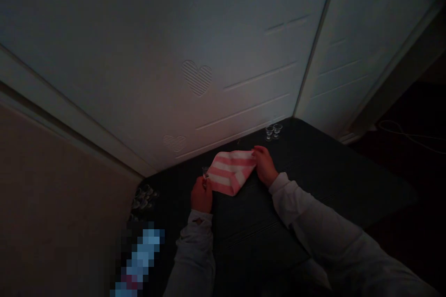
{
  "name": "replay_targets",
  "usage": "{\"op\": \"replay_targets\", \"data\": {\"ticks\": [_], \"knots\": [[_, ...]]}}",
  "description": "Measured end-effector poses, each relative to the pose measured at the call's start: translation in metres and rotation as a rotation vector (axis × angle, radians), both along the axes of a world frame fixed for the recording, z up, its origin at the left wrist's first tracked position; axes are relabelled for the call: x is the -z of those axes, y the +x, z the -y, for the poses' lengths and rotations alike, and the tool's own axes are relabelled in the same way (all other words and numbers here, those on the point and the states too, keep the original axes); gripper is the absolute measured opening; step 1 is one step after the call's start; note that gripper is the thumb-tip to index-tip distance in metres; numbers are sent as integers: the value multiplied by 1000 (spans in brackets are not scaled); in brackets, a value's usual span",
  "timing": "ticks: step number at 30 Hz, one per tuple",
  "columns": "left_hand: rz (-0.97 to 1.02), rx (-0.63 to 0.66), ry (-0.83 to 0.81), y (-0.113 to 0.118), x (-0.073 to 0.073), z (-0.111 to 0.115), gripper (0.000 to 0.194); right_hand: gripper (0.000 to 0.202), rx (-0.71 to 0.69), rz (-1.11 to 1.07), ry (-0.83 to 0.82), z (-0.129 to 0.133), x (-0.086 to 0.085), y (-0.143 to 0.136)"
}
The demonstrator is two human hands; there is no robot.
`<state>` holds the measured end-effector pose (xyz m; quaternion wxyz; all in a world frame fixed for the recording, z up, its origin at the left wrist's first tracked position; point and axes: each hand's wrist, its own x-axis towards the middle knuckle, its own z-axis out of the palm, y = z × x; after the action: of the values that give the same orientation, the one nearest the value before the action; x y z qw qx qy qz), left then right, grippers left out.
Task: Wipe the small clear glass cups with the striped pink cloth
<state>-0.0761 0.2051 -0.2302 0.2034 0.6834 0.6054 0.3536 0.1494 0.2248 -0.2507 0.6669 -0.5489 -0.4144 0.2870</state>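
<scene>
Low over the dark table, my left hand [201,195] is closed around a small stemmed glass [205,172], whose bowl sticks up above the fingers. A pink and white striped cloth [230,171] spreads between my two hands. My right hand [266,167] pinches the cloth's right corner. The cloth's left edge meets the fingers of my left hand; whether they also grip it I cannot tell. Its lower right part is folded over.
Two small stemmed glasses [273,132] stand at the table's back edge by the white panelled doors [244,55]. Several more glasses [142,196] cluster at the left edge of the dark table [258,227]. A blurred-out bright patch [141,260] lies at lower left. A pale cord [404,130] is at far right.
</scene>
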Motion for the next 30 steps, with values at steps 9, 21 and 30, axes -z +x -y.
{"op": "replay_targets", "data": {"ticks": [9,21,30], "knots": [[-356,-22,124,-11,0,-6,14,22,-257,818,25,32,-33,-25],[-247,-151,26,-37,4,-17,17,24,-813,981,-46,71,-58,-63],[151,-158,23,-46,12,-22,22,18,-826,1034,111,93,-52,-86]]}}
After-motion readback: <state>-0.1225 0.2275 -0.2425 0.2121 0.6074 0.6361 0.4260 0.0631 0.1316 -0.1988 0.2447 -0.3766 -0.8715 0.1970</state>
